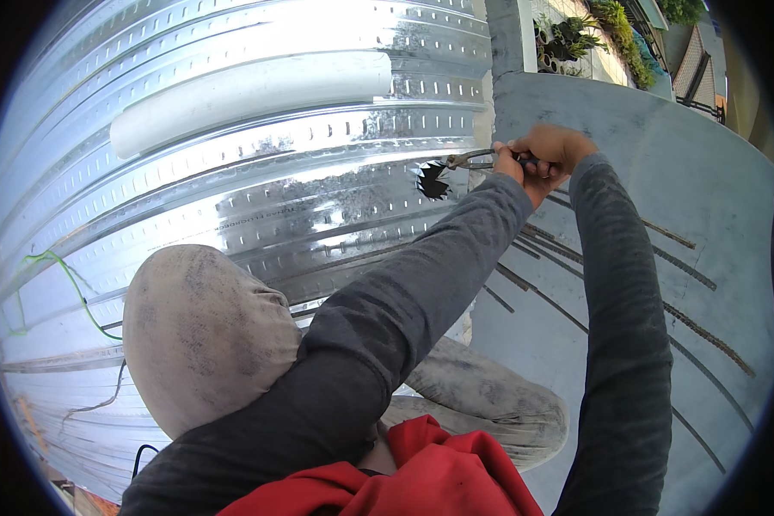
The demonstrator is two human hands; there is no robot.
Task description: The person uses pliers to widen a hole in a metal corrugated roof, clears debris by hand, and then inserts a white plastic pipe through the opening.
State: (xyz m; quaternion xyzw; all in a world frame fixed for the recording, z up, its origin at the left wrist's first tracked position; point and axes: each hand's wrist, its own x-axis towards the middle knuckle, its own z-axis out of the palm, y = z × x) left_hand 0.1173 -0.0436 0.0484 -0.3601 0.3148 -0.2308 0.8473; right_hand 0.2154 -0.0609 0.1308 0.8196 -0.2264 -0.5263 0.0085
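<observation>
Both my hands are closed together around the handles of a pair of pliers (471, 158). My left hand (509, 164) is the nearer to the metal jaws, while my right hand (561, 146) wraps the handle ends behind it. The jaws touch the edge of a jagged dark hole (433, 181) in the shiny ribbed metal decking (318, 193). Torn metal points stick into the hole. My fingers partly hide the handles, and how each finger sits on them cannot be made out.
A white pipe (258, 96) lies across the decking ribs. Several rebar ends (709, 337) stick out over the grey surface (542, 344) to the right. A green cord (76, 284) lies at left. Potted plants (569, 39) stand beyond the far wall. My bent knees are close below.
</observation>
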